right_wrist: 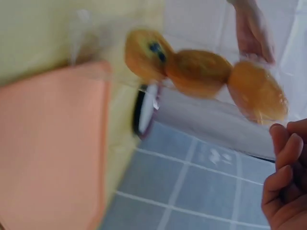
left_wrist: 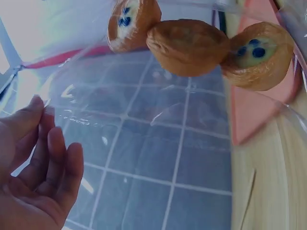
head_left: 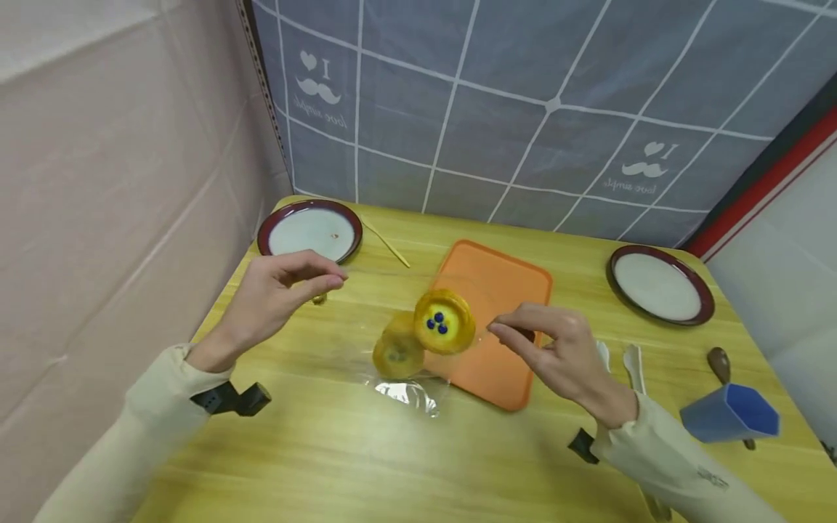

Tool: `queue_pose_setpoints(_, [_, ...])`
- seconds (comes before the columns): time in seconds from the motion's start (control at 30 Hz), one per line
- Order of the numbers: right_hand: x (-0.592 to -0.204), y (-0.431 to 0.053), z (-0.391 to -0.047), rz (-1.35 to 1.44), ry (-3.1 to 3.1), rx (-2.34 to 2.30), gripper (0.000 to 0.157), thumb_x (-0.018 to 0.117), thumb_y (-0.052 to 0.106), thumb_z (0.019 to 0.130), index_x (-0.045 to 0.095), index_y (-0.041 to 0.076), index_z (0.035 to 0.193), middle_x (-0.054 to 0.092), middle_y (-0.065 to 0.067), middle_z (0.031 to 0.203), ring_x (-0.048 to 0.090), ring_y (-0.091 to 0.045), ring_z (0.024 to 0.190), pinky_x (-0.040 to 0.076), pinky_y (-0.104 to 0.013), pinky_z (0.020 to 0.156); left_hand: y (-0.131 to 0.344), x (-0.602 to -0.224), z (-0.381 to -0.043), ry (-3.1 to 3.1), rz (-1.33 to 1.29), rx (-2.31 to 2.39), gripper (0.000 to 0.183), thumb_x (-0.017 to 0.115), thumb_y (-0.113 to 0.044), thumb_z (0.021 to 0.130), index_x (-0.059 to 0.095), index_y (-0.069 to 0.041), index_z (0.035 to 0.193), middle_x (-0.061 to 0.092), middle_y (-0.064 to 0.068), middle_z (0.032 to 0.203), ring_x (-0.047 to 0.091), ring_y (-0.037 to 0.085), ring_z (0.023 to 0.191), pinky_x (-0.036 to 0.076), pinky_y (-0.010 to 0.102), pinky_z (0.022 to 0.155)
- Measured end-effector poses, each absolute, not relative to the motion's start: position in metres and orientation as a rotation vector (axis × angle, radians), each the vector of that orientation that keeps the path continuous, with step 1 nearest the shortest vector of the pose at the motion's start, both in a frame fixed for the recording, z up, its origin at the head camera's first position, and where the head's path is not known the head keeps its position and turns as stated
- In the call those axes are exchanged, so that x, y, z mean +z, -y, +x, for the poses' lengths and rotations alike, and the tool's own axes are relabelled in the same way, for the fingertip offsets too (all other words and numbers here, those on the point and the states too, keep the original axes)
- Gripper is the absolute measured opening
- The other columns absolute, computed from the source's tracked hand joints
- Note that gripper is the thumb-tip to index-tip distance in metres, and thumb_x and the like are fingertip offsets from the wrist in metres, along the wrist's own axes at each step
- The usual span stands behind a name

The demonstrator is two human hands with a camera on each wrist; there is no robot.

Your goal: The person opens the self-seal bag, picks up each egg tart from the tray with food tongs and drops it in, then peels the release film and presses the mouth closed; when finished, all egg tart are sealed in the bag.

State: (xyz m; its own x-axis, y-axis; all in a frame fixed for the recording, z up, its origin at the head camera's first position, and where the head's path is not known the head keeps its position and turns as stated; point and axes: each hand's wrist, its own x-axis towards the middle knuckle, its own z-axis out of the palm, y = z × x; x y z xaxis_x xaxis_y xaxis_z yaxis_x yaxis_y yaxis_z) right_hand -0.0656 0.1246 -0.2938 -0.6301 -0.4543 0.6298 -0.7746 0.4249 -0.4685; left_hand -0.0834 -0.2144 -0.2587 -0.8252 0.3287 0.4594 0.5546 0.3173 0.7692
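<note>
A clear plastic bag point(head_left: 405, 392) is stretched in the air between both hands, over the table and the orange board. Thumb and fingers of the left hand point(head_left: 277, 298) pinch one side of it, also seen in the left wrist view. On the other side, the right hand point(head_left: 556, 349) pinches the bag between thumb and fingertips. Inside are three toy-like tarts with golden crusts. One tart point(head_left: 445, 322) shows blue berries on pale filling; another point(head_left: 397, 356) looks dull through the plastic. The middle tart point(left_wrist: 187, 48) shows its crust side in the left wrist view.
An orange board point(head_left: 493, 363) lies below the bag. Dark-rimmed plates stand at back left point(head_left: 307, 225) and right point(head_left: 657, 283), with a thin yellow stick point(head_left: 386, 243) beside the left one. A blue cup point(head_left: 709, 418), a brown spoon point(head_left: 718, 363) and pale utensils point(head_left: 634, 367) lie right.
</note>
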Motion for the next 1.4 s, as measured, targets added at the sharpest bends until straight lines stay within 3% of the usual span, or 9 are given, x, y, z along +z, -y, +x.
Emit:
queue_pose_setpoints(0.23, [-0.272, -0.141, -0.046, 1.088, 1.982, 1.104, 0.01, 0.067, -0.001, 0.075, 0.071, 0.006, 0.081, 0.065, -0.002, 0.069, 0.047, 0.0, 0.06, 0.038, -0.014, 0.053, 0.188, -0.265, -0.067, 1.941, -1.028, -1.744, 0.017, 0.058, 0.019, 0.074, 0.063, 0.008, 0.086, 0.066, 0.008, 0.083, 0.061, 0.013, 0.079, 0.052, 0.02, 0.071])
queue_pose_setpoints(0.43, [-0.263, -0.155, -0.03, 1.068, 1.91, 1.118, 0.004, 0.065, -0.001, 0.076, 0.07, -0.002, 0.077, 0.064, -0.005, 0.066, 0.048, 0.0, 0.056, 0.037, -0.011, 0.051, 0.174, -0.273, -0.057, 1.805, -1.1, -1.725, 0.022, 0.06, 0.019, 0.071, 0.065, 0.004, 0.086, 0.066, 0.008, 0.084, 0.061, 0.014, 0.079, 0.052, 0.021, 0.071])
queue_pose_setpoints(0.57, [-0.265, -0.167, -0.025, 1.038, 1.96, 1.086, 0.004, 0.067, -0.001, 0.075, 0.07, 0.0, 0.077, 0.064, -0.003, 0.066, 0.049, 0.001, 0.057, 0.039, -0.01, 0.051, 0.166, -0.281, -0.056, 1.763, -1.163, -1.683, 0.023, 0.062, 0.016, 0.071, 0.065, 0.002, 0.088, 0.065, 0.009, 0.083, 0.061, 0.014, 0.078, 0.052, 0.022, 0.071])
queue_pose_setpoints(0.8, [-0.276, -0.18, -0.024, 0.957, 2.127, 0.974, 0.02, 0.069, -0.003, 0.069, 0.07, 0.014, 0.078, 0.059, 0.006, 0.063, 0.04, 0.007, 0.056, 0.031, -0.005, 0.049, 0.153, -0.294, -0.058, 1.851, -1.205, -1.643, 0.028, 0.061, 0.018, 0.071, 0.066, -0.004, 0.089, 0.063, 0.011, 0.079, 0.06, 0.011, 0.076, 0.051, 0.02, 0.067])
queue_pose_setpoints(1.13, [-0.272, -0.179, -0.023, 1.01, 2.018, 1.128, 0.015, 0.066, -0.006, 0.072, 0.069, 0.006, 0.079, 0.06, 0.002, 0.064, 0.043, 0.002, 0.058, 0.032, -0.01, 0.048, 0.147, -0.301, -0.059, 1.74, -1.241, -1.669, 0.015, 0.062, 0.008, 0.076, 0.065, -0.001, 0.088, 0.064, 0.01, 0.08, 0.06, 0.014, 0.074, 0.052, 0.021, 0.067])
queue_pose_setpoints(1.4, [-0.276, -0.184, -0.024, 0.984, 2.044, 1.113, 0.012, 0.066, -0.006, 0.072, 0.069, 0.004, 0.078, 0.058, 0.003, 0.063, 0.041, 0.003, 0.059, 0.031, -0.011, 0.05, 0.141, -0.306, -0.062, 1.722, -1.258, -1.731, 0.017, 0.061, 0.012, 0.074, 0.064, 0.003, 0.088, 0.064, 0.008, 0.083, 0.06, 0.014, 0.076, 0.052, 0.023, 0.066])
